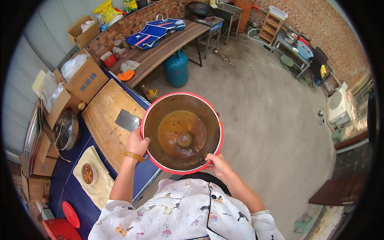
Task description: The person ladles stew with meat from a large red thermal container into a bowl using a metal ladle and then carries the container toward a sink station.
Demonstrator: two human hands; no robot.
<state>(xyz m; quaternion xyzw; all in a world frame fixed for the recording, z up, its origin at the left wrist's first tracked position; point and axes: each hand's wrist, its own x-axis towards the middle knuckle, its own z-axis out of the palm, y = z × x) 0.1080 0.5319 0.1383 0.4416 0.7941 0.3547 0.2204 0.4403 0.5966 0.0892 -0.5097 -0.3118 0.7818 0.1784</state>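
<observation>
A deep round metal pot with a red rim (221, 132) is held up in front of me, with brown, oily liquid (172, 124) at its bottom. My left hand (138, 143) grips the pot's left side, thumb over the rim. At the lower right of the rim, my right hand (218, 164) holds the pot, its thumb by the handle of a ladle (185, 140) whose bowl rests in the liquid. Beside the pot, a cleaver (127, 120) lies flat on a wooden cutting board (105, 120); its handle end is hidden.
A bowl of chopped food (88, 173) stands on a pale cloth (100, 195) on the blue table (67, 177). A lidded wok (67, 132), a cardboard box (87, 79) and a red lid (71, 214) are around it. A gas cylinder (176, 70) stands under the wooden table (159, 52).
</observation>
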